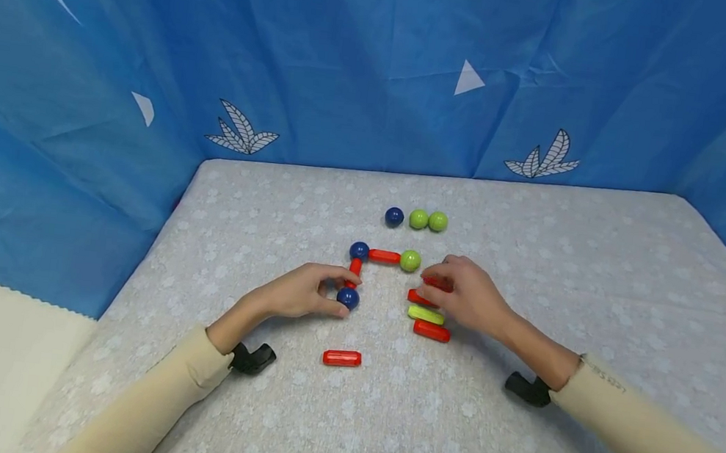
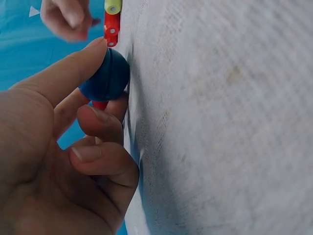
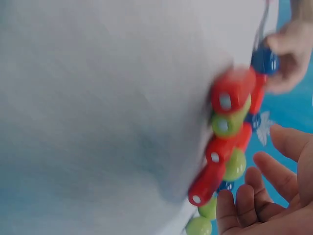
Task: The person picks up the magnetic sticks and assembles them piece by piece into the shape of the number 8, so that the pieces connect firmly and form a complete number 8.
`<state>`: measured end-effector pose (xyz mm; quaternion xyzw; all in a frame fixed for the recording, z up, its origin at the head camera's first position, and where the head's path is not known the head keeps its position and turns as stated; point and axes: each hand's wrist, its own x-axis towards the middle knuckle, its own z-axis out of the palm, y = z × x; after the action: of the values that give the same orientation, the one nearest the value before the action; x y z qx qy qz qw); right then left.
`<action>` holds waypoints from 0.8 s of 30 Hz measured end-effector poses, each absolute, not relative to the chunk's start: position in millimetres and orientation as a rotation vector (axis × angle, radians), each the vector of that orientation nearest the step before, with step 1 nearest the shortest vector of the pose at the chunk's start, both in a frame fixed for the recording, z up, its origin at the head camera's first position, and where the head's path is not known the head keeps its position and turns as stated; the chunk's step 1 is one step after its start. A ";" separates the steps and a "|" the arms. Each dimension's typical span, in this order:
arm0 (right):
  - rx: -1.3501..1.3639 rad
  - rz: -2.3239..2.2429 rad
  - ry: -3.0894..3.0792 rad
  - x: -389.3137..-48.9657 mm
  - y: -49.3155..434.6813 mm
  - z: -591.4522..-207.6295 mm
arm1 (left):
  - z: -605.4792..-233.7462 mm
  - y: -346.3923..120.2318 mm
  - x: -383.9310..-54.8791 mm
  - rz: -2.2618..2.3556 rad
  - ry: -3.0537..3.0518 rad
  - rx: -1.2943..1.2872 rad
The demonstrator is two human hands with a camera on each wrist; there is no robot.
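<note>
My left hand (image 1: 303, 290) holds a dark blue ball (image 1: 347, 298) between thumb and fingers. From that ball a red rod (image 1: 354, 271) runs back to another blue ball (image 1: 359, 251). A second red rod (image 1: 384, 257) leads right from there to a green ball (image 1: 409, 261), forming an L. My right hand (image 1: 468, 297) hovers by a group of short rods, partly covering a red one (image 1: 438, 283). Its fingers (image 3: 279, 174) are spread and relaxed in the right wrist view, holding nothing. Beside it lie another red rod (image 1: 420, 297), a yellow-green rod (image 1: 425, 314) and a nearer red rod (image 1: 432, 330).
A loose red rod (image 1: 342, 358) lies toward the front. Behind the L sit a blue ball (image 1: 393, 217) and two green balls (image 1: 428, 220) in a row. The pale patterned tablecloth (image 1: 596, 280) ends at a blue curtain (image 1: 379, 73).
</note>
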<state>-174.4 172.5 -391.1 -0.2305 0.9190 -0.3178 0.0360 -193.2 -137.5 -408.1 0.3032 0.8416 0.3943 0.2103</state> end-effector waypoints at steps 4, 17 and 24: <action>-0.731 -0.958 2.786 -150.1 180.8 -395.0 | -407.1 -137.1 -193.0 1.079 2.353 0.834; -0.739 -0.944 2.799 -136.4 189.7 -405.1 | -405.1 -138.4 -190.2 1.118 2.340 0.767; -0.716 -0.898 2.805 -139.0 187.3 -403.7 | -403.3 -138.6 -188.8 1.158 2.350 0.772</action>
<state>-139.0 187.3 -403.7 -0.2358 0.9240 -0.2959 0.0550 -188.8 -138.6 -403.3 0.2768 0.8423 0.4151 0.2039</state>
